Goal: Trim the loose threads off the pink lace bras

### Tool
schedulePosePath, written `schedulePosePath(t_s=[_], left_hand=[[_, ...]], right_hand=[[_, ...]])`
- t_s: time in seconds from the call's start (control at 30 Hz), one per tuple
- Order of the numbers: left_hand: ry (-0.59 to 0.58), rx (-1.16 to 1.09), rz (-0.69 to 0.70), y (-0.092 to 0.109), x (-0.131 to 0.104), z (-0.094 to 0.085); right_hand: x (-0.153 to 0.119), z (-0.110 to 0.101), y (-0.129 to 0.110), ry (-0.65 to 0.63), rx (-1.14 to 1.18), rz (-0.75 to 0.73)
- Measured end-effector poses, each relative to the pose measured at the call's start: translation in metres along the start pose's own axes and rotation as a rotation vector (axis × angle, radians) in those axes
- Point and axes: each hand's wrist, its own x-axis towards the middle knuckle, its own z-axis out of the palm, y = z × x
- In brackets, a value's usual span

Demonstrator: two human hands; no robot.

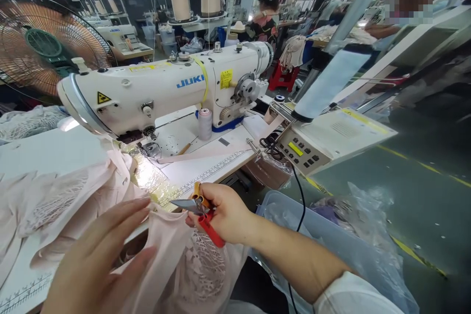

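Observation:
My right hand [228,213] holds small scissors with red and orange handles [211,230], their blades pointing left over the top edge of a pale pink lace garment [198,260]. Its fingertips also touch that edge. My left hand [103,250] is in the foreground with fingers spread, thumb apart, beside the garment's left side; whether it touches the fabric is unclear. More pink lace fabric [73,196] lies on the white table [84,144] at the left. Behind the hands stands a white JUKI sewing machine [158,83] with its lamp lighting the needle area.
A thread spool [205,124] stands by the machine. A ruler strip [209,171] runs along the table edge. To the right are a control box [331,142], a hanging black cable [302,196] and a clear plastic bin [331,240]. A fan [44,41] stands left; people sit behind.

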Motion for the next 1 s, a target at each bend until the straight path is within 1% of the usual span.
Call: schedulePosePath(t_s=[0.03,0.07,0.1,0.13,0.2,0.3,0.4,0.47,0.53,0.6,0.67,0.73,0.77,0.83,0.9,0.93,1.0], left_hand=[[-0.075,0.055,0.137,0.002,0.006,0.002],[-0.14,0.068,0.233,0.004,0.011,0.005],[-0.188,0.058,0.282,0.006,0.016,0.008],[-0.224,0.023,0.286,0.008,0.021,0.012],[-0.289,-0.104,0.223,0.01,0.026,0.019],[-0.369,-0.274,0.043,0.011,0.026,0.023],[-0.408,-0.399,-0.16,0.012,0.022,0.019],[-0.448,-0.514,-0.336,0.011,0.018,0.015],[-0.466,-0.647,-0.539,0.009,0.014,0.013],[-0.421,-0.782,-0.724,0.008,0.008,0.012],[-0.34,-0.869,-0.87,0.007,0.003,0.011],[-0.286,-0.899,-0.974,0.008,0.0,0.011],[-0.269,-0.901,-0.999,0.009,0.0,0.011],[-0.228,-0.901,-0.988,0.011,0.001,0.008],[-0.221,-0.867,-0.891,0.015,0.004,0.001],[-0.232,-0.824,-0.831,0.019,0.006,-0.004],[-0.246,-0.687,-0.713,0.028,0.009,-0.017]], right_hand=[[0.001,0.0,-0.001,0.0,-0.019,-0.005],[0.001,0.0,-0.002,-0.006,-0.038,-0.007],[0.001,-0.001,-0.003,-0.012,-0.056,-0.012],[0.002,-0.001,-0.004,-0.018,-0.071,-0.019],[0.002,-0.002,-0.005,-0.034,-0.082,-0.025],[0.003,-0.002,-0.004,-0.043,-0.087,0.016],[0.004,0.002,-0.003,-0.025,-0.012,0.13],[0.003,0.006,0.0,0.002,0.095,0.206],[0.001,0.011,0.004,0.027,0.213,0.244],[-0.004,0.017,0.011,0.027,0.322,0.24],[-0.009,0.026,0.018,-0.003,0.386,0.206],[-0.015,0.037,0.025,-0.028,0.391,0.181],[-0.017,0.043,0.026,-0.034,0.384,0.183],[-0.019,0.053,0.026,-0.026,0.362,0.209],[-0.019,0.058,0.018,-0.02,0.362,0.245],[-0.02,0.058,0.012,-0.028,0.383,0.257],[-0.021,0.05,-0.005,-0.081,0.46,0.273]])
